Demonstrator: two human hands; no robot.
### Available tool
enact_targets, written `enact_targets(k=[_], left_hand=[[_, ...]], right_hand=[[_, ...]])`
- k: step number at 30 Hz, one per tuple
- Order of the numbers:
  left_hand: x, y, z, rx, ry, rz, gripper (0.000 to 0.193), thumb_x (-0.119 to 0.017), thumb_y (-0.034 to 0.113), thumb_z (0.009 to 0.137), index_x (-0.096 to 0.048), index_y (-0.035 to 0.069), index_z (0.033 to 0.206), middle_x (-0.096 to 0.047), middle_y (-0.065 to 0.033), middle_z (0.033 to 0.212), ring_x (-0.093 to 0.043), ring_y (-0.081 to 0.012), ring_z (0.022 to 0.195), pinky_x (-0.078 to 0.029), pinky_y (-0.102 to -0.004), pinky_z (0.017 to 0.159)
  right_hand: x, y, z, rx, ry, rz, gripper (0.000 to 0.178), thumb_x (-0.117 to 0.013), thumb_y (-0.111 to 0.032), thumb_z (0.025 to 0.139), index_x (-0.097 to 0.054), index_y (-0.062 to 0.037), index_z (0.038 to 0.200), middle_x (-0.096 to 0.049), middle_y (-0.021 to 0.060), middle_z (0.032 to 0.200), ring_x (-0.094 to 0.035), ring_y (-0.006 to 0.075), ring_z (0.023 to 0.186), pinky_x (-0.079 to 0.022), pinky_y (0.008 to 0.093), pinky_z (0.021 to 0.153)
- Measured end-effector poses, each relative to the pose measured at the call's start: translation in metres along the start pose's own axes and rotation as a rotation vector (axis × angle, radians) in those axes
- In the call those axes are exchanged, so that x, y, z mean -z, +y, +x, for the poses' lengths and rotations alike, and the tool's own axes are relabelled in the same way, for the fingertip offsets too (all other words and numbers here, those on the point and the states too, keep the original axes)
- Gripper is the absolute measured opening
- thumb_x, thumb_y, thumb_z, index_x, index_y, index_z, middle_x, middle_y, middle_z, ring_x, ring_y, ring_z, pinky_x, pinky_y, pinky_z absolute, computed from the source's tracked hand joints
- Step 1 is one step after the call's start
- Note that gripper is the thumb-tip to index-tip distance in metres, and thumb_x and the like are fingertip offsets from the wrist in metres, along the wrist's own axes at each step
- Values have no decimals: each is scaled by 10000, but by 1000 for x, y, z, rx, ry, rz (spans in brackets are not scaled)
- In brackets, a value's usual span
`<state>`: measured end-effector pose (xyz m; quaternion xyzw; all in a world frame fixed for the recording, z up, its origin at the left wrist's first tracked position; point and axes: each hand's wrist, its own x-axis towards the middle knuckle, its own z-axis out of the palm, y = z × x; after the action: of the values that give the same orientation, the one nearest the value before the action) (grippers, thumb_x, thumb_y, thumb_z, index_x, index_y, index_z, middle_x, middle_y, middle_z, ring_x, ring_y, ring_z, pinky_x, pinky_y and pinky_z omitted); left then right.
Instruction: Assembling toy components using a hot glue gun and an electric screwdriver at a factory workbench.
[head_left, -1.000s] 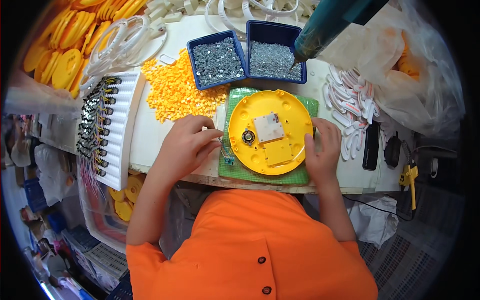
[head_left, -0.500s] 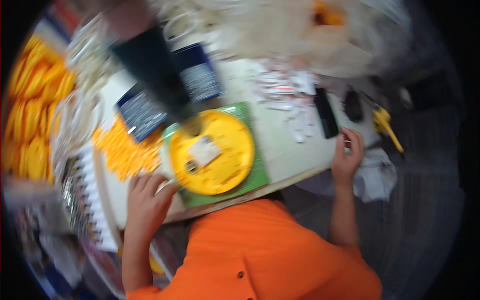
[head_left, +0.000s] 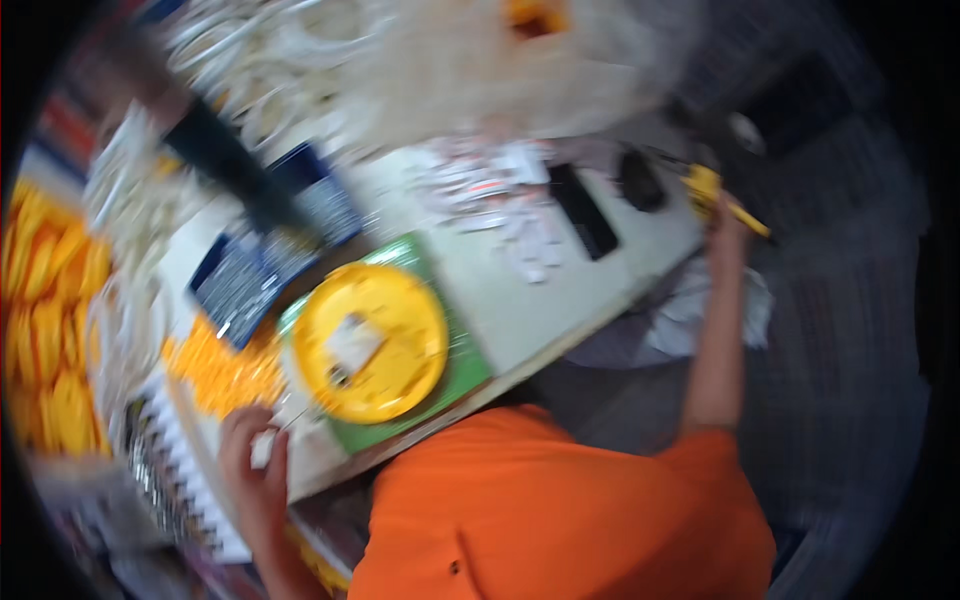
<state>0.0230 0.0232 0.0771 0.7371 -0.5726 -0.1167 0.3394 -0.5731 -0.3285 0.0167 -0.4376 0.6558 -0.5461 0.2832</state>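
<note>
My left hand [head_left: 255, 465] is curled at the table's near left edge, beside a heap of small orange-yellow pieces [head_left: 228, 372]. A white patch shows between its thumb and fingers; blur hides what it is. My right hand [head_left: 727, 235] is stretched far right, against a yellow hand tool [head_left: 703, 187] with a long thin handle. Motion smears the fingers, so whether they grip it is unclear. Between the hands, a round yellow tray [head_left: 415, 345] rests on a green mat [head_left: 455, 345]. A small white block [head_left: 354, 342] and a little metal part [head_left: 338, 376] lie in it.
Dark-blue trays [head_left: 240, 290] of small metal parts stand behind the yellow tray, under a dark post-like column [head_left: 235, 165]. White pieces [head_left: 490, 190], a black phone [head_left: 584, 212] and a dark rounded object [head_left: 638, 180] lie rightward. Yellow parts [head_left: 50, 330] are piled far left.
My right hand has moved right, from beside the phone to the yellow tool. My left hand stays near the table edge, slightly lower. The whole view has shifted and turned.
</note>
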Motion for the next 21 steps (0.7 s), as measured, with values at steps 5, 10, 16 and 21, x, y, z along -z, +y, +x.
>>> enact_targets(k=[5, 10, 16, 21], left_hand=[[-65, 3, 14, 260, -50, -755, 141, -767, 20, 828, -687, 16, 944, -747, -91, 1041, -694, -198, 951, -528, -331, 862], [-74, 23, 13, 65, -210, -320, 135, -757, 36, 858, -655, 49, 944, -717, -76, 947, -684, -231, 910, -520, -392, 873], [-95, 8, -1, -486, -129, 53, 186, -789, 154, 804, -647, 116, 919, -661, -31, 917, -647, -233, 901, -481, -431, 919], [-98, -2, -7, -445, -73, 106, 192, -788, 154, 777, -645, 117, 900, -656, -28, 917, -642, -250, 906, -485, -439, 935]], right_hand=[[78, -4, 9, 261, 286, -278, 326, -683, -337, 1000, -690, -38, 1128, -690, 59, 883, -656, 116, 745, -548, 258, 657], [17, -67, -80, 383, 243, -46, 320, -652, -268, 1019, -646, -12, 1212, -676, 62, 916, -622, 92, 758, -509, 211, 655], [-102, -82, -209, 489, -452, 121, 357, -563, -91, 970, -579, 18, 1310, -621, 76, 1000, -571, 99, 714, -484, 228, 597], [-135, -76, -265, 466, -783, 104, 409, -624, -108, 920, -569, 46, 1295, -572, 40, 800, -557, 101, 625, -487, 242, 582]])
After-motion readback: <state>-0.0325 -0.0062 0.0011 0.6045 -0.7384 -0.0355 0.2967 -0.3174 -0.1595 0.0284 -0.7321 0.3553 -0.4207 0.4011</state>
